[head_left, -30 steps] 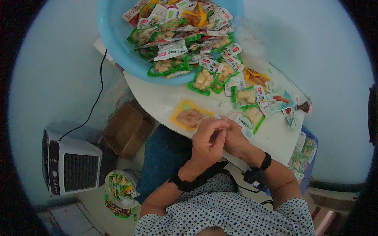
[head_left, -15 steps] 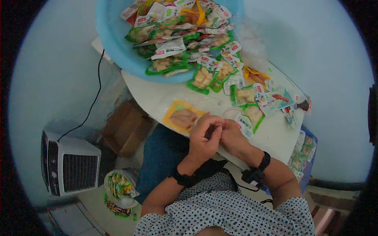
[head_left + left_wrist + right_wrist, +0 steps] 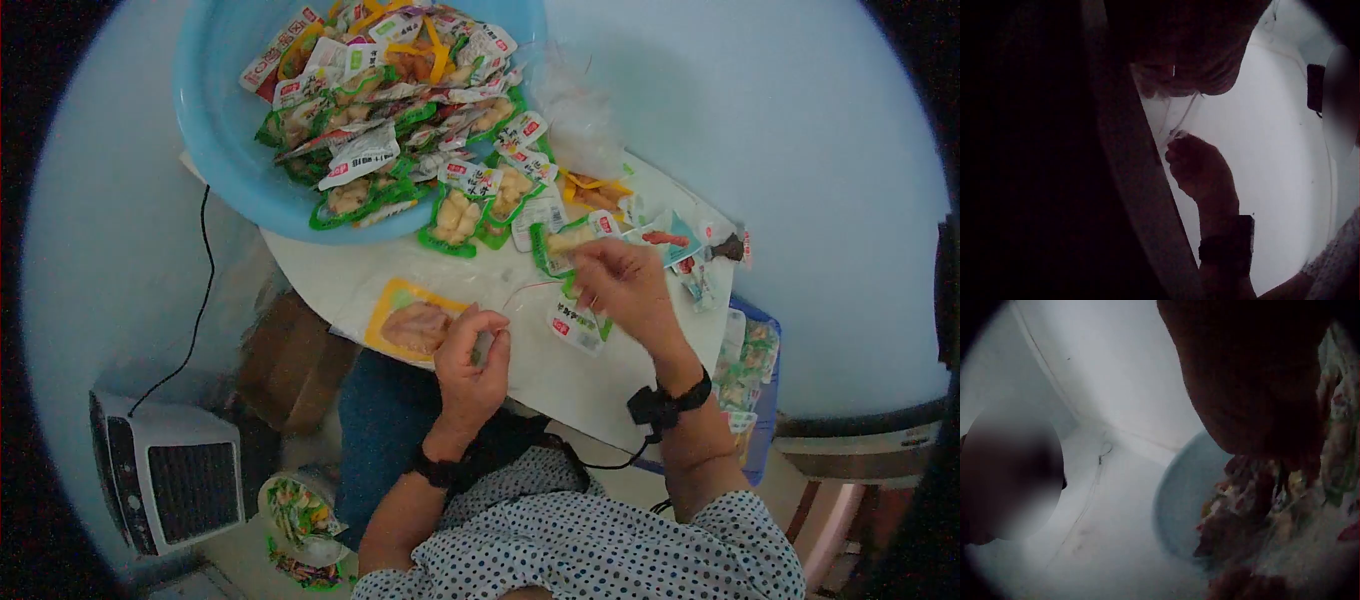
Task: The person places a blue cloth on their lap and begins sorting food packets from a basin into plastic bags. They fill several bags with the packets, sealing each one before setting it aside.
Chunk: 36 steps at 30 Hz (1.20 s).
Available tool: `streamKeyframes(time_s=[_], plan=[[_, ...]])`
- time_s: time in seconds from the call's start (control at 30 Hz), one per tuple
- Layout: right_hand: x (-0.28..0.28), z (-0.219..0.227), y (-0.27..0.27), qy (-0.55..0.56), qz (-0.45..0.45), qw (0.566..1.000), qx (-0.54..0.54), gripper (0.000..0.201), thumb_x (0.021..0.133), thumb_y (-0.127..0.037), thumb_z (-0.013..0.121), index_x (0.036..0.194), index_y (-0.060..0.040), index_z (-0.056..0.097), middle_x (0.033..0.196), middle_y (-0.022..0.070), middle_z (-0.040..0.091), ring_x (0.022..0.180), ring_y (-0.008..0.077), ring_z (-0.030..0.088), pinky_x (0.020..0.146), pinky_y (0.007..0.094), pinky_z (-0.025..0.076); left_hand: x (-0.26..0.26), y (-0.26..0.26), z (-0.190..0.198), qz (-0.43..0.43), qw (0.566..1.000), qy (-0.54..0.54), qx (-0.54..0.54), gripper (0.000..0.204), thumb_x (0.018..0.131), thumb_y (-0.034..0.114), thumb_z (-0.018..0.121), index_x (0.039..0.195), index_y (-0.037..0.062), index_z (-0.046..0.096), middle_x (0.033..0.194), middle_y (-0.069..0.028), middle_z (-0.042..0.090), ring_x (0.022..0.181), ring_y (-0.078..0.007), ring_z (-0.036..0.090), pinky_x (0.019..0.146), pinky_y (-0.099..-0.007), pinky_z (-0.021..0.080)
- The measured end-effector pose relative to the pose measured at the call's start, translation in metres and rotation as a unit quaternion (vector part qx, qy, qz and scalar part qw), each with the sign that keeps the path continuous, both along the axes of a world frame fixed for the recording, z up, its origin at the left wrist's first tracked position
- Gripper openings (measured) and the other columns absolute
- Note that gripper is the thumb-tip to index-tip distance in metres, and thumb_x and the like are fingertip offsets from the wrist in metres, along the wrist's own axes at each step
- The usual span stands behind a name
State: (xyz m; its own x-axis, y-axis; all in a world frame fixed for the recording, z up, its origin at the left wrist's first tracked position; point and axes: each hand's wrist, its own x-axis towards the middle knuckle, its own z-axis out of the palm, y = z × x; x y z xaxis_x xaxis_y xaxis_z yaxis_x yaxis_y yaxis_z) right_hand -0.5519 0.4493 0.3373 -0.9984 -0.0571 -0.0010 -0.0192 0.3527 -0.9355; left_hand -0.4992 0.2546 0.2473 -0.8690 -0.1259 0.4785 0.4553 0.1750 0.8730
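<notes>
In the head view my left hand [image 3: 472, 370] is beside a yellow-edged clear food packet [image 3: 415, 325] lying on the white table. Thumb and forefinger pinch one end of a thin reddish strand [image 3: 528, 287], which arcs across to my right hand [image 3: 630, 290]. The right fingertips pinch its other end. Below them lies a green-edged packet with a white label [image 3: 577, 328], partly covered by that hand. The left wrist view is dark, but the strand [image 3: 1189, 111] shows as a pale line between both hands.
A large blue basin [image 3: 205, 150] heaped with sealed food packets stands at the back left. More packets [image 3: 455, 215] lie along the table [image 3: 540, 375], with a clear plastic bag [image 3: 580, 115] behind. A grey air cooler [image 3: 190, 470], cardboard box [image 3: 300, 360] and packet-filled bucket [image 3: 325, 485] are lower left.
My hands, close together earlier, have moved apart, the right one going up and right over the packets. The strand now stretches between them. The head view has shifted, so the table sits further left.
</notes>
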Motion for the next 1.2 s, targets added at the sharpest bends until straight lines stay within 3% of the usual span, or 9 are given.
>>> streamKeyframes(time_s=[0.03,0.13,0.23,0.33,0.53,0.83,0.93,1.13,1.2], plan=[[-0.007,-0.004,0.011,0.049,-0.032,0.998,-0.006,0.024,0.091,-0.018,0.064,0.097,0.0052,0.069,0.073,0.0169,0.069,0.059,0.0207,0.067,0.060,0.0327,0.055,0.001,0.000,0.000,-0.001,1.000,-0.006,0.001,0.014,0.082,-0.005,0.063,0.094,0.0020,0.062,0.088,-0.0083,0.066,0.084,-0.0229,0.065,0.104,-0.0479,0.043],[-0.028,-0.019,0.042,0.177,-0.114,0.959,0.189,0.021,0.088,-0.015,0.066,0.101,0.0016,0.070,0.082,0.0165,0.071,0.067,0.0223,0.069,0.067,0.0343,0.055,0.000,0.001,0.002,-0.007,1.000,-0.015,-0.001,0.015,0.082,-0.005,0.063,0.095,0.0023,0.062,0.088,-0.0080,0.066,0.084,-0.0225,0.064,0.105,-0.0492,0.042],[-0.043,-0.041,0.070,0.172,-0.157,0.937,0.261,0.026,0.086,-0.015,0.068,0.107,-0.0006,0.069,0.099,0.0188,0.071,0.085,0.0294,0.069,0.079,0.0388,0.055,0.001,0.000,0.001,-0.014,1.000,-0.021,-0.010,0.016,0.081,-0.005,0.063,0.096,0.0026,0.062,0.088,-0.0076,0.065,0.084,-0.0221,0.064,0.106,-0.0507,0.040],[-0.064,-0.063,0.094,0.231,-0.128,0.908,0.325,0.033,0.084,-0.018,0.068,0.113,-0.0015,0.067,0.114,0.0225,0.066,0.101,0.0364,0.065,0.089,0.0430,0.052,0.001,0.000,0.000,-0.018,0.999,-0.032,-0.003,0.017,0.081,-0.004,0.064,0.096,0.0029,0.063,0.088,-0.0074,0.065,0.084,-0.0219,0.064,0.108,-0.0517,0.039],[-0.085,-0.055,0.101,0.111,-0.109,0.880,0.448,0.048,0.083,-0.031,0.070,0.120,0.0001,0.063,0.119,0.0247,0.064,0.110,0.0387,0.061,0.095,0.0460,0.048,0.000,0.000,-0.005,-0.028,0.999,-0.025,-0.001,0.017,0.081,-0.004,0.064,0.096,0.0042,0.063,0.088,-0.0058,0.065,0.084,-0.0203,0.064,0.111,-0.0523,0.034],[-0.107,-0.064,0.106,0.108,-0.098,0.882,0.449,0.067,0.077,-0.042,0.077,0.128,-0.0030,0.058,0.121,0.0229,0.062,0.109,0.0396,0.061,0.096,0.0481,0.048,0.002,0.000,-0.001,-0.040,0.998,-0.044,-0.018,0.012,0.084,-0.002,0.064,0.094,0.0048,0.063,0.090,-0.0042,0.067,0.089,-0.0175,0.065,0.115,-0.0498,0.030],[-0.116,-0.063,0.112,0.098,-0.068,0.869,0.481,0.065,0.074,-0.041,0.079,0.126,-0.0052,0.061,0.122,0.0194,0.062,0.108,0.0417,0.060,0.096,0.0481,0.049,0.001,-0.001,-0.002,-0.044,0.998,-0.042,-0.008,0.013,0.084,-0.002,0.064,0.094,0.0050,0.062,0.090,-0.0040,0.068,0.089,-0.0172,0.065,0.115,-0.0500,0.029],[-0.118,-0.040,0.110,0.070,0.068,0.914,0.395,0.053,0.074,-0.033,0.078,0.118,-0.0075,0.065,0.118,0.0157,0.066,0.109,0.0370,0.061,0.097,0.0453,0.049,0.000,-0.002,-0.005,-0.052,0.997,-0.045,-0.017,0.014,0.082,-0.001,0.065,0.095,0.0049,0.062,0.092,-0.0043,0.068,0.090,-0.0178,0.065,0.114,-0.0501,0.030],[-0.122,-0.052,0.116,0.145,0.083,0.897,0.410,0.045,0.078,-0.027,0.074,0.117,-0.0077,0.066,0.116,0.0171,0.067,0.107,0.0367,0.062,0.097,0.0441,0.048,0.000,-0.001,-0.003,-0.044,0.998,-0.042,-0.026,0.015,0.081,-0.001,0.065,0.094,0.0049,0.062,0.092,-0.0042,0.067,0.090,-0.0181,0.065,0.114,-0.0500,0.030]])
